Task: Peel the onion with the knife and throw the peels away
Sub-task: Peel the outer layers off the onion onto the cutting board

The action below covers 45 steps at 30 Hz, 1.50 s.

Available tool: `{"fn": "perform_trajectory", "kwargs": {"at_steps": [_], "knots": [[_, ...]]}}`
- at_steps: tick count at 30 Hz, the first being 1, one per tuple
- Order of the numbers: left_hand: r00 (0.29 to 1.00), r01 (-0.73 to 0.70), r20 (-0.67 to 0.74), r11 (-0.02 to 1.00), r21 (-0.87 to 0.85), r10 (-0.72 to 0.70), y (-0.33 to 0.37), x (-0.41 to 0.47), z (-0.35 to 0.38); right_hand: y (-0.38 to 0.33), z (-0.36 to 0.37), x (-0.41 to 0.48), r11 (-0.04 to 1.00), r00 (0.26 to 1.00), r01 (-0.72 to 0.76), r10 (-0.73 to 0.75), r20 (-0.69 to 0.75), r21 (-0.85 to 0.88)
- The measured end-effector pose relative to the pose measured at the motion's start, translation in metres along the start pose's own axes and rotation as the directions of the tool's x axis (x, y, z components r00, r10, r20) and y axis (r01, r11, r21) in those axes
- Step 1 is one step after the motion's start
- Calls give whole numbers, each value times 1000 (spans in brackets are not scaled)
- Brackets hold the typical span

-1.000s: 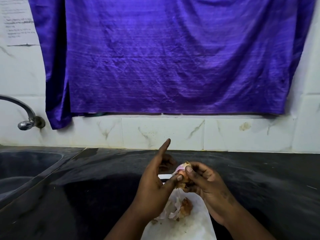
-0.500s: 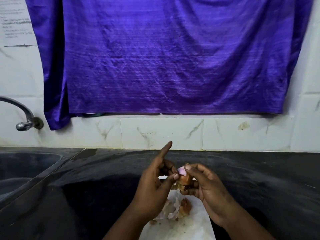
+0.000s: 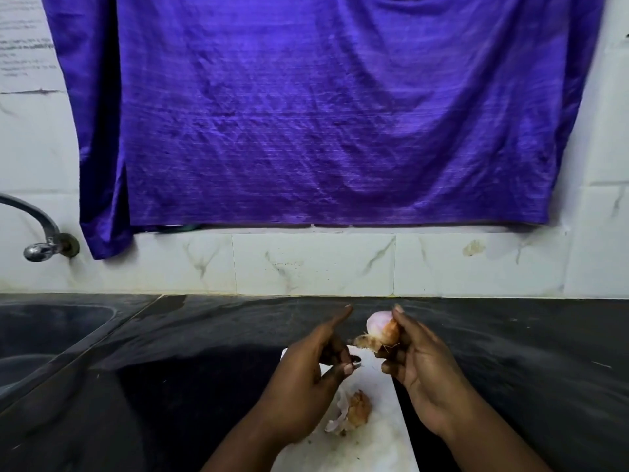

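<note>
- Sink (image 3: 51,335), left edge of frame, set into the dark bench (image 3: 204,335). The basin is in shadow and its contents cannot be made out. The tap (image 3: 39,248) stands above it at mid left.
- Left hand (image 3: 306,379), lower centre. The index finger points up and away. The thumb and the remaining fingers (image 3: 347,368) are curled and pinch a dark sliver (image 3: 356,361). Whether this is the knife tip or a scrap of skin cannot be told.
- White board (image 3: 374,447), bottom centre, lying on the bench below both hands. It carries a small heap of loose peels (image 3: 354,410), just right of the left wrist.
- Onion (image 3: 381,330), centre of frame, held in the air above the far end of the board.
  - The upper part is bare and pale pink. The lower part has brown skin on it.
  - The long axis tilts, with the ragged root end pointing down-left toward the left hand.
  - The root end is near the left fingers, with a small gap between them.
- Right hand (image 3: 422,373), right of centre. Its fingers wrap the onion from the right side and grip it.
- Judgement: the next pull goes to the left hand. The loose skin end faces it, so it is the nearer hand.
- No waste container appears in frame.
</note>
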<state>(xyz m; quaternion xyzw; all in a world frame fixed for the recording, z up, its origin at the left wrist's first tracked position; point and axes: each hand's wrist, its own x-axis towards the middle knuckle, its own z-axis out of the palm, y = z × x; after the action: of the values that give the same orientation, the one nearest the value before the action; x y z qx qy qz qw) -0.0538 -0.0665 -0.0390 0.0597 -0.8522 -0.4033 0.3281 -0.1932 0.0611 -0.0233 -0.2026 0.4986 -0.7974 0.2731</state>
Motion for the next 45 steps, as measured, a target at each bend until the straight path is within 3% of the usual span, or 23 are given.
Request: {"fn": "perform_trajectory", "kwargs": {"at_steps": [7,12,23,36,45], "knots": [[991,49,-128,996,74,-39,-1,0,-4,3,5,-4,999,992,-43,40,120,24],[961,-32,-276,999,-19,26,9,-3,-5,6,5,-5,998,982,-57,57,183,-9],[975,-126,-181,992,28,129,8,0,-2,5,13,-14,995,966,-23,46,254,-94],[991,-118,-67,992,-41,115,2,3,-3,3,14,-18,982,953,63,-6,303,-179],[981,-167,-103,986,-9,165,4,1,-2,4,14,-13,991,970,44,-12,245,-126]]}}
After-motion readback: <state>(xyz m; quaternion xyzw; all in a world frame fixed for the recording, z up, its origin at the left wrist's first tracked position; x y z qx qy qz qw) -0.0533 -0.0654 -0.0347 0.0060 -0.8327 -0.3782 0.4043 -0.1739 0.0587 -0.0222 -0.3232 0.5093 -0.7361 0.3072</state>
